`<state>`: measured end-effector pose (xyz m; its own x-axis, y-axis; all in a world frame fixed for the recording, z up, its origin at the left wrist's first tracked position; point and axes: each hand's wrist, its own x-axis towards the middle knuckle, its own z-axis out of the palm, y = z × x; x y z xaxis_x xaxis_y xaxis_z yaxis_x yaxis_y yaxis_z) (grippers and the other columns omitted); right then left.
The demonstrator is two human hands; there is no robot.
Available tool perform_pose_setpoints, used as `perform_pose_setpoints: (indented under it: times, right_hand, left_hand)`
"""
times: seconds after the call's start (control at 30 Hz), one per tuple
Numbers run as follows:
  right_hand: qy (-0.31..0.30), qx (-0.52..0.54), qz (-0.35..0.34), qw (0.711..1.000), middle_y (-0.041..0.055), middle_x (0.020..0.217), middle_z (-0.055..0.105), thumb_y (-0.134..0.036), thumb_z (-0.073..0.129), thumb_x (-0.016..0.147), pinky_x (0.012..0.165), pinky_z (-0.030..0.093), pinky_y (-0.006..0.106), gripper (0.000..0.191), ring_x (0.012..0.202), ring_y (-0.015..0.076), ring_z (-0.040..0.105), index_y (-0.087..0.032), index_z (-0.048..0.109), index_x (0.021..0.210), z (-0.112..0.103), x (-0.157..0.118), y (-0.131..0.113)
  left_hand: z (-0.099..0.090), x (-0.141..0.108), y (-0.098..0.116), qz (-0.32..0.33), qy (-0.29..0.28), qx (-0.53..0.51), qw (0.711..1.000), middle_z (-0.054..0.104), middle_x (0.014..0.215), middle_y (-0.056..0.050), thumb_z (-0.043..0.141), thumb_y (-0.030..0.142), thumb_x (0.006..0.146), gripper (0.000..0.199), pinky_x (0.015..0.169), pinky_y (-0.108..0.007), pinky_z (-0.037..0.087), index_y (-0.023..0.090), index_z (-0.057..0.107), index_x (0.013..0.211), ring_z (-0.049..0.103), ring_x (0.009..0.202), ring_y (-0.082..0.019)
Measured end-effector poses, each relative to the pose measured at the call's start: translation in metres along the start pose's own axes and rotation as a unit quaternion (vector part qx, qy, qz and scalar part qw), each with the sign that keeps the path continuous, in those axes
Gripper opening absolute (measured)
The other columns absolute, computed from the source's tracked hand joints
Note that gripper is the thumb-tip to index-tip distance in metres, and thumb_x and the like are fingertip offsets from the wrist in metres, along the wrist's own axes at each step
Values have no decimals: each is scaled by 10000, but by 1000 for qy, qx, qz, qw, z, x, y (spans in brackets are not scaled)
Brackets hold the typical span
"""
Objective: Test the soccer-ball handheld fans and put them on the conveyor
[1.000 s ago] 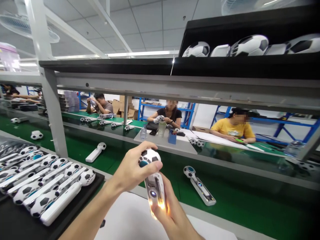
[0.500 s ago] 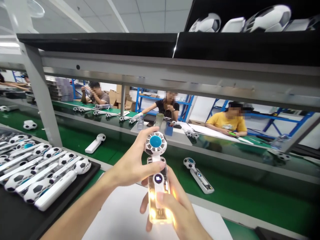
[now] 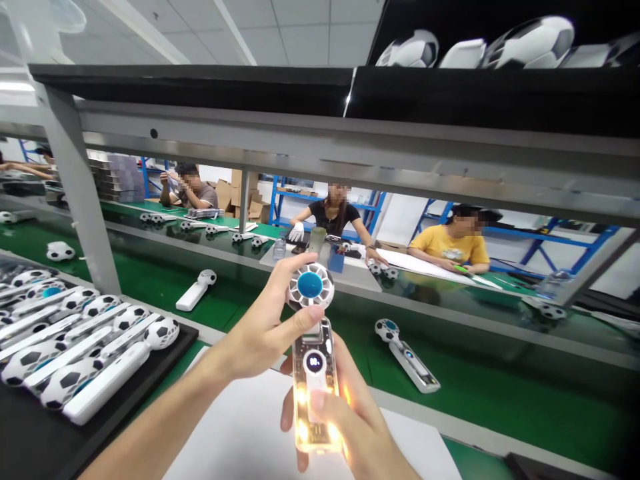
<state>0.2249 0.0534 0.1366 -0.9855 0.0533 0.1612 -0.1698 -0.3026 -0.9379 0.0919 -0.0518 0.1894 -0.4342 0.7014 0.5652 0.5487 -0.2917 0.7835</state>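
Note:
A handheld fan (image 3: 316, 373) stands upright in both hands, with a transparent lit handle, a small round display and a round head with a blue centre. My left hand (image 3: 273, 320) is closed on the fan's head, thumb across its lower edge near the neck. Around the handle, my right hand (image 3: 350, 407) is wrapped, its thumb on the front below the display; some fingertips show at the handle's left side. Warm light glows through the lower handle. Under the hands lies a white sheet (image 3: 235, 427).
Football-patterned fans (image 3: 107, 383) fill a black tray (image 3: 30, 433) at left. Two more fans (image 3: 413, 363) (image 3: 197, 290) lie on the green belt (image 3: 480, 400). A shelf (image 3: 200, 90) crosses above. Several people sit beyond, one in yellow (image 3: 445, 247).
My left thumb has moved up from the handle's top to the fan head's lower edge. The two fans on the belt have shifted right. A person opposite has moved their arms.

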Motion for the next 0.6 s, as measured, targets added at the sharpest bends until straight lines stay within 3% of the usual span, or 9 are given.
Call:
perform_pose_setpoints:
  times: [0.13,0.33,0.47,0.6]
  right_hand:
    - [9,-20,1,1000,43,817,668,-398,594,901,497,500,243,690,553,123,585,-251,201,1449,0,-1,0]
    - [2,1,-11,1000,78,1042,588,-396,697,818,453,516,231,724,722,179,639,-296,269,1394,3,-1,-3]
    - [10,-12,-2,1000,62,1041,571,-336,688,812,453,505,221,693,667,149,628,-302,301,1387,4,-2,-11]
    - [22,-11,11,1000,67,1052,565,-347,657,829,477,529,251,664,736,180,640,-298,295,1383,6,-3,-15]
  left_hand:
    - [-1,0,-2,-5,-10,-3,1000,486,1347,-55,559,443,936,578,1018,-390,420,349,298,1443,529,1159,-246]
    - [-1,2,-7,-14,0,-54,998,591,1145,0,526,449,956,477,938,-299,448,370,367,1398,570,1009,-167]
    - [0,3,-7,-23,-1,-68,997,605,1063,16,539,446,951,471,858,-239,471,367,378,1386,573,929,-134]
    - [2,4,-9,-27,7,-70,997,603,1063,7,561,441,941,491,817,-226,483,355,379,1389,578,912,-131]
